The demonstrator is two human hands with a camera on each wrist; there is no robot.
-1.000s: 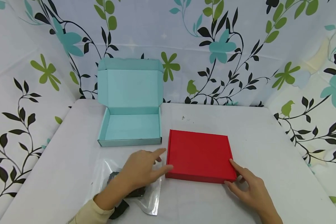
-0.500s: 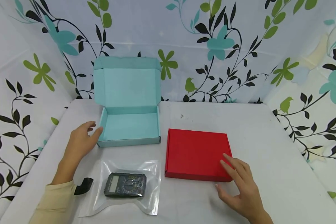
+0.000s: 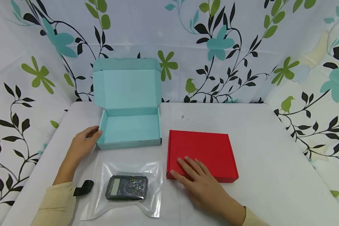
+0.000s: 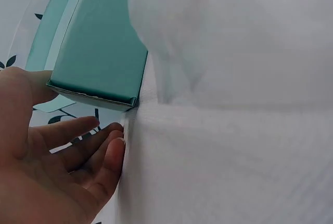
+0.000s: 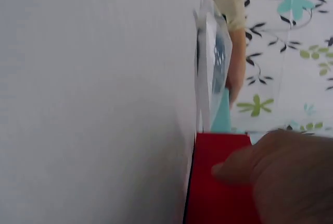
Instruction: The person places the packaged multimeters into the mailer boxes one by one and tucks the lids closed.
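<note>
An open teal cardboard box (image 3: pixel 132 128) stands at the back left, lid raised, nothing inside. Beside its left front corner is my left hand (image 3: pixel 83 142), thumb right at the wall. In the left wrist view the fingers (image 4: pixel 104 166) bend loosely below the box corner (image 4: pixel 99 52). A closed red box (image 3: pixel 206 146) lies flat on the right. My right hand (image 3: pixel 199 179) spreads over its front left part, fingers extended. The right wrist view has the thumb (image 5: pixel 231 169) over the red box's front side (image 5: pixel 218 198).
Between my forearms, a clear plastic bag (image 3: pixel 153 188) holds a black multimeter (image 3: pixel 127 187). A patterned cloth (image 3: pixel 175 34) hangs behind and along both sides of the white table (image 3: pixel 271 150). Dark specks mark the table near the back.
My left hand has gone from beside the red box to the teal box's left corner, uncovering the multimeter. My right hand has slid leftward across the red box from its right edge.
</note>
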